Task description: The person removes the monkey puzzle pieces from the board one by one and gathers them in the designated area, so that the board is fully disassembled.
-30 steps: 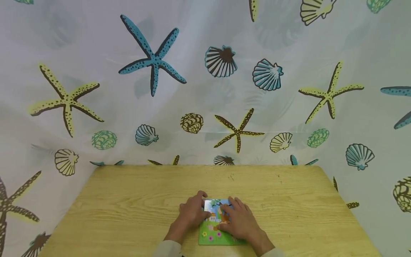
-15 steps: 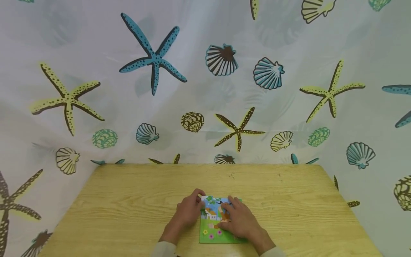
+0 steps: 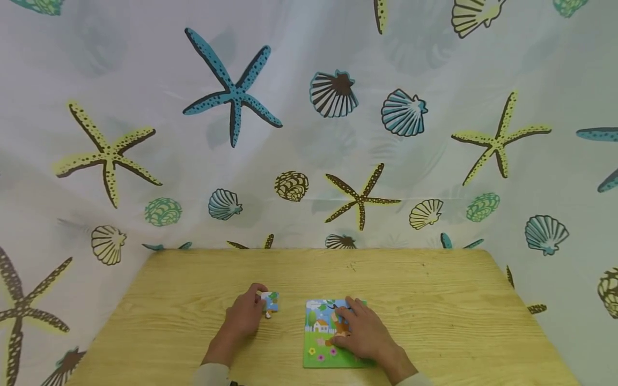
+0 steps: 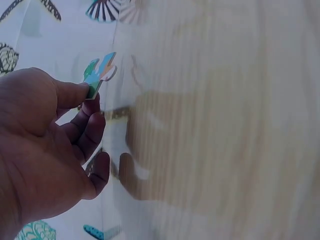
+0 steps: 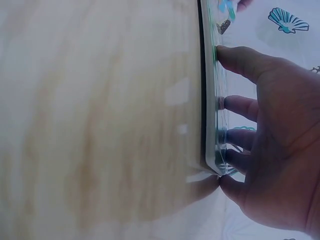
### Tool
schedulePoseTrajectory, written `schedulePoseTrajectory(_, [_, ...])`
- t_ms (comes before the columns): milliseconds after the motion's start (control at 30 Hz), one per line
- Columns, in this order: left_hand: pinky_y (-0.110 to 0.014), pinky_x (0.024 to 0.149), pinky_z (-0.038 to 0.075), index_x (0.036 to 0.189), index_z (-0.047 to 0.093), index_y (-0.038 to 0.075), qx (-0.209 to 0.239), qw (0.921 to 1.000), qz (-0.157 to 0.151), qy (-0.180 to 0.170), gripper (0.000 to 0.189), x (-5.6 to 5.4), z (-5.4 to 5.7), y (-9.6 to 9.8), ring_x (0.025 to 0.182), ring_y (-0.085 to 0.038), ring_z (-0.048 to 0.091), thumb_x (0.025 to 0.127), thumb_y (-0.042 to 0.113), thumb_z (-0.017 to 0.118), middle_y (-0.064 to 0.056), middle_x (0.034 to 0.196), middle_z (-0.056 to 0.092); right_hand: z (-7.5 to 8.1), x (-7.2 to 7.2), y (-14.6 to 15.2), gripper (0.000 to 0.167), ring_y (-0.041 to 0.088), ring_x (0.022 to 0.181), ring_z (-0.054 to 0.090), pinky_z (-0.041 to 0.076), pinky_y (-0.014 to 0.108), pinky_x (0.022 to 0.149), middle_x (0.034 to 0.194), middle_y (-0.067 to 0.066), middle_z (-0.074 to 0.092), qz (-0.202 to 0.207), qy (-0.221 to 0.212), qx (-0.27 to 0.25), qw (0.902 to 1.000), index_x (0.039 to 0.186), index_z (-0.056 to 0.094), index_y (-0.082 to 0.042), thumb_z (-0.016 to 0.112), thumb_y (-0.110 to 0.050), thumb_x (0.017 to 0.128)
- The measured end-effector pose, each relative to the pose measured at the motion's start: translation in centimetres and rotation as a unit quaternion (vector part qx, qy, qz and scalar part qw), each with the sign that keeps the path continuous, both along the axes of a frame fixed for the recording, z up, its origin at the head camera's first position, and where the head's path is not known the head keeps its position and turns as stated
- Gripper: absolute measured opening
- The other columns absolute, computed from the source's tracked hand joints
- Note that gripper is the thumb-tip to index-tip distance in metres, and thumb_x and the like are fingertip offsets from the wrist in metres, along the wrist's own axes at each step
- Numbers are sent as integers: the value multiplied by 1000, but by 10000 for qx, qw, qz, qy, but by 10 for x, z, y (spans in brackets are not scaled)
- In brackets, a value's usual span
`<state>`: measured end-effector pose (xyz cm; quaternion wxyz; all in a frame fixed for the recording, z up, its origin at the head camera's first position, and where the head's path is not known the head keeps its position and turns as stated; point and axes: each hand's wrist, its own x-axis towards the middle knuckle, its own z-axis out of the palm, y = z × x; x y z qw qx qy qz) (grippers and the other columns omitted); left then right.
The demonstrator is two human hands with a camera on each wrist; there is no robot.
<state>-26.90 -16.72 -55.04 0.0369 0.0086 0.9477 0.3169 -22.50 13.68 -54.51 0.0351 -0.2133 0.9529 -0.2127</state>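
A small jigsaw piece [image 3: 270, 302], blue with green and brown parts, is pinched between the thumb and fingers of my left hand [image 3: 244, 315]. It is held left of the picture puzzle board [image 3: 316, 343], apart from it. In the left wrist view the piece [image 4: 98, 75] stands edge-up at the thumb tip. My right hand [image 3: 364, 331] rests on the right side of the board, covering part of its picture. The right wrist view shows the spread fingertips of this hand [image 5: 280, 120] pressing on the board's face [image 5: 212, 110], which appears edge-on.
The board lies flat on a wood-grain table [image 3: 434, 300]. Behind and beside the table hangs a white cloth [image 3: 299, 145] printed with starfish and shells. Bare tabletop shows on both sides of the hands.
My left hand has moved left from the board's upper left corner, and the jigsaw piece now shows in its fingers. My right hand has stayed on the board.
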Motion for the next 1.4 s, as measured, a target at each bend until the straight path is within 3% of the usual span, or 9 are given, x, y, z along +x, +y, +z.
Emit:
schedulePoseTrajectory(200, [-53, 79, 38, 130, 48, 13, -175, 9998, 132, 3, 29, 3, -2, -27, 98, -25, 62, 102, 17, 42, -8, 114, 64, 0, 1, 1, 62, 44, 138, 37, 33, 58, 109, 150, 19, 39, 14, -7, 21, 10000, 133, 54, -15, 67, -52, 85])
schedulePoseTrajectory(333, [-59, 79, 40, 129, 50, 12, -396, 9989, 237, -2, 29, 5, -1, -36, 109, -35, 59, 101, 16, 43, -13, 118, 63, 2, 1, 0, 63, 43, 139, 36, 34, 61, 107, 151, 19, 39, 7, -61, -32, 10000, 133, 54, -16, 67, -53, 84])
schedulePoseTrajectory(600, [-70, 85, 39, 130, 52, 6, -904, 9950, 412, -102, 33, 6, -1, -43, 113, -47, 48, 99, 14, 44, -24, 124, 55, 3, 0, 0, 62, 43, 140, 34, 33, 64, 106, 151, 19, 37, -12, -130, -99, 9999, 134, 54, -16, 67, -51, 85])
schedulePoseTrajectory(833, [-68, 87, 37, 134, 47, 4, -736, 9957, 555, -40, 39, 9, 4, -40, 119, -50, 42, 97, 14, 44, -29, 130, 48, -1, -3, 1, 63, 42, 141, 34, 33, 64, 105, 152, 17, 37, -22, -98, -43, 9999, 134, 53, -18, 65, -55, 84])
schedulePoseTrajectory(1033, [-62, 84, 39, 137, 45, 5, -188, 9989, 364, 227, 42, 7, 11, -12, 118, -43, 44, 97, 19, 50, -22, 127, 52, -3, -1, 4, 65, 45, 139, 34, 33, 66, 104, 151, 19, 38, 16, -44, -100, 9999, 135, 53, -17, 65, -55, 85])
schedulePoseTrajectory(1167, [-57, 85, 41, 132, 52, 9, -122, 9988, 41, 462, 40, 7, 12, 23, 116, -34, 48, 95, 23, 58, -11, 122, 58, -4, 0, 5, 65, 46, 139, 34, 32, 66, 105, 151, 20, 37, 36, 1, -156, 9999, 136, 52, -15, 66, -53, 85])
schedulePoseTrajectory(1400, [-59, 90, 40, 124, 58, 14, -197, 9971, -362, 633, 34, 16, 10, 70, 118, -31, 50, 93, 27, 62, -7, 124, 59, -3, 1, 3, 68, 47, 140, 30, 29, 63, 108, 153, 21, 34, 51, 2, -206, 9998, 140, 48, -13, 65, -52, 86])
